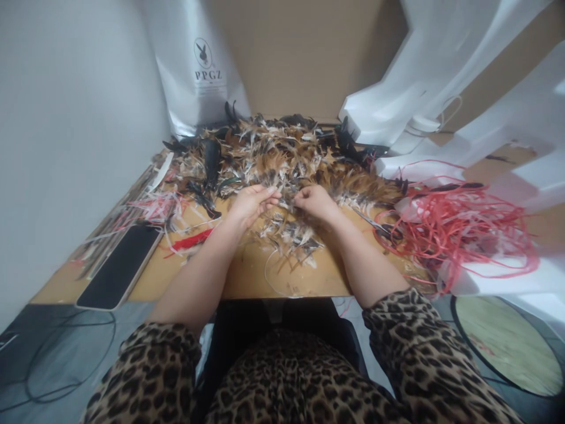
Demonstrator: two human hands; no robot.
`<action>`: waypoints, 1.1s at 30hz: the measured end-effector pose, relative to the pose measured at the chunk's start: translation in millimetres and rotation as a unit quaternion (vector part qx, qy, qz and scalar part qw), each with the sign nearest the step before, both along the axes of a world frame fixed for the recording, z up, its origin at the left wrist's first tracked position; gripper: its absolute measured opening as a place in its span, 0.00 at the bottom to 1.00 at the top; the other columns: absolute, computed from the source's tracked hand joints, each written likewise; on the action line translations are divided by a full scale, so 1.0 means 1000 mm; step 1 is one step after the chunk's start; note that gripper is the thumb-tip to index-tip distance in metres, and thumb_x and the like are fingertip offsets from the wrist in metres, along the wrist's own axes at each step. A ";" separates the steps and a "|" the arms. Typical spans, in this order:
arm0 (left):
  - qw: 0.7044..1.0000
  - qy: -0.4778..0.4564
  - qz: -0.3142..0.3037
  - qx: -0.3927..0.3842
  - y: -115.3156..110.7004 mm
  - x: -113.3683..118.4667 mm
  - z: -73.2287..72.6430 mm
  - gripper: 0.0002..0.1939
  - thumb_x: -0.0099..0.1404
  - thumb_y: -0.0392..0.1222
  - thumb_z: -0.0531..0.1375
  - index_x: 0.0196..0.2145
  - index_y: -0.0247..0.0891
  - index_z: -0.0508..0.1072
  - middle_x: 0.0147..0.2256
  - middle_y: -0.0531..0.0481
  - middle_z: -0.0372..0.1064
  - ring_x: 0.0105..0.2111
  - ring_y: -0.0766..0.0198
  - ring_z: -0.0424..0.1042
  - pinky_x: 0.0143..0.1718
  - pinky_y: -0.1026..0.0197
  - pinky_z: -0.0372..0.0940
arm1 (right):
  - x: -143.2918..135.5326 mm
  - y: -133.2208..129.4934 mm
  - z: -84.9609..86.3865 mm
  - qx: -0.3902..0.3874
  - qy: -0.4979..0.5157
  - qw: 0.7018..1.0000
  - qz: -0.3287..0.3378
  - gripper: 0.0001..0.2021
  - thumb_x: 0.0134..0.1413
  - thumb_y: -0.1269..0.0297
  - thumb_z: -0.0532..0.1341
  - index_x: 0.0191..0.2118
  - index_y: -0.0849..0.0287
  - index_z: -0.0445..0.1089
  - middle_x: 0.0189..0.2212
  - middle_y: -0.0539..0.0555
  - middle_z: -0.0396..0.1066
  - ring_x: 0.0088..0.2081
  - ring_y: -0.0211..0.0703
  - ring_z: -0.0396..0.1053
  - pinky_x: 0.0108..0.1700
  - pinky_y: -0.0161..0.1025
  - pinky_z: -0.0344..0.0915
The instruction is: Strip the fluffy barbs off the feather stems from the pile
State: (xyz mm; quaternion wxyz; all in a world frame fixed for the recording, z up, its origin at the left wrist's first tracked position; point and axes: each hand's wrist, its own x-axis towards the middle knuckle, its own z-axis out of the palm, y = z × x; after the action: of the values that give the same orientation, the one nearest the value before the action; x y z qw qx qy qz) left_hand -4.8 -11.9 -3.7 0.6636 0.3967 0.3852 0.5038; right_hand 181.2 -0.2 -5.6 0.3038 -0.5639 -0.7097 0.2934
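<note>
A broad heap of brown, white and black feathers covers the back of the wooden table. At its front edge my left hand is closed, thumb and fingertips pinched together beside some pale feather bits. My right hand faces it a short gap away, also pinched, with its fingers curled in. What either pinch holds is too small to tell from the feathers behind. Below and between the hands lies a smaller loose cluster of grey and white feathers. A thin pale string curves on the table under them.
Scissors lie right of my right forearm, near a tangle of pink-red ribbon. On the left are a phone, a red strip and thin sticks. A white printed bag stands behind; a round stool is lower right.
</note>
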 end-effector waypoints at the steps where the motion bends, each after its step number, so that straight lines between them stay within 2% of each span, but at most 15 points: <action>1: 1.000 -0.005 -0.001 -0.009 0.000 0.000 -0.001 0.06 0.53 0.35 0.62 0.27 0.28 0.72 0.29 0.44 0.73 0.22 0.74 0.70 0.21 0.74 0.62 | 0.000 0.000 0.002 0.017 0.027 0.999 -0.015 0.08 0.38 0.63 0.58 0.21 0.64 0.69 0.16 0.48 0.63 0.19 0.31 0.57 0.24 0.30 0.54; 6: 0.998 -0.020 -0.043 -0.052 -0.003 0.003 -0.002 0.04 0.53 0.33 0.62 0.27 0.28 0.71 0.34 0.40 0.73 0.25 0.70 0.72 0.20 0.73 0.63 | -0.006 -0.003 0.007 0.091 0.115 0.988 -0.054 0.09 0.39 0.62 0.57 0.23 0.63 0.68 0.18 0.48 0.64 0.21 0.31 0.56 0.25 0.31 0.54; 10: 0.994 -0.018 -0.089 -0.056 -0.006 0.006 -0.002 0.04 0.53 0.32 0.62 0.28 0.27 0.71 0.34 0.39 0.73 0.27 0.68 0.73 0.22 0.72 0.64 | -0.017 -0.007 0.008 0.096 0.173 0.979 -0.052 0.09 0.41 0.61 0.58 0.22 0.62 0.66 0.17 0.47 0.61 0.21 0.30 0.54 0.25 0.31 0.53; 15: 0.992 -0.053 -0.100 -0.064 -0.004 0.006 0.000 0.02 0.56 0.29 0.59 0.28 0.27 0.71 0.28 0.44 0.73 0.23 0.73 0.70 0.21 0.74 0.63 | -0.027 -0.012 0.010 0.019 0.285 0.958 -0.023 0.11 0.39 0.59 0.62 0.22 0.62 0.65 0.17 0.46 0.61 0.19 0.29 0.53 0.23 0.30 0.51; 20: 0.984 -0.122 -0.087 -0.094 -0.004 0.003 0.005 0.03 0.57 0.27 0.57 0.27 0.28 0.71 0.25 0.49 0.70 0.21 0.77 0.68 0.20 0.77 0.62 | -0.025 -0.013 0.012 -0.122 0.437 0.890 0.045 0.16 0.36 0.54 0.65 0.29 0.61 0.68 0.21 0.46 0.66 0.18 0.27 0.53 0.19 0.29 0.49; 24: 0.978 -0.145 -0.110 -0.102 -0.006 0.001 0.007 0.05 0.58 0.27 0.55 0.29 0.28 0.71 0.24 0.50 0.69 0.21 0.78 0.67 0.21 0.78 0.62 | -0.023 -0.013 0.011 -0.213 0.475 0.847 0.109 0.18 0.35 0.59 0.67 0.35 0.60 0.68 0.25 0.48 0.69 0.20 0.26 0.56 0.21 0.28 0.53; 29: 0.974 -0.172 -0.118 -0.083 -0.008 -0.001 0.009 0.07 0.59 0.27 0.54 0.27 0.29 0.70 0.25 0.50 0.67 0.21 0.78 0.67 0.22 0.78 0.62 | -0.023 -0.012 0.007 -0.249 0.518 0.809 0.119 0.14 0.37 0.61 0.67 0.30 0.60 0.65 0.24 0.46 0.67 0.20 0.26 0.56 0.21 0.28 0.54; 33: 0.974 -0.177 -0.111 -0.083 -0.009 -0.001 0.011 0.08 0.60 0.27 0.53 0.27 0.30 0.69 0.24 0.51 0.67 0.21 0.79 0.66 0.22 0.79 0.61 | -0.025 -0.013 0.007 -0.264 0.519 0.800 0.145 0.13 0.38 0.61 0.66 0.31 0.59 0.64 0.25 0.46 0.66 0.20 0.26 0.56 0.22 0.28 0.55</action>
State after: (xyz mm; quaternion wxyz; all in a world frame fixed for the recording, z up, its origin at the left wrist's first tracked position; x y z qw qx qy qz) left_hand -6.1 -21.0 6.9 0.8038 0.2845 0.2558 0.4556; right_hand 156.1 -13.2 1.6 0.4199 -0.2763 -0.4141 0.7588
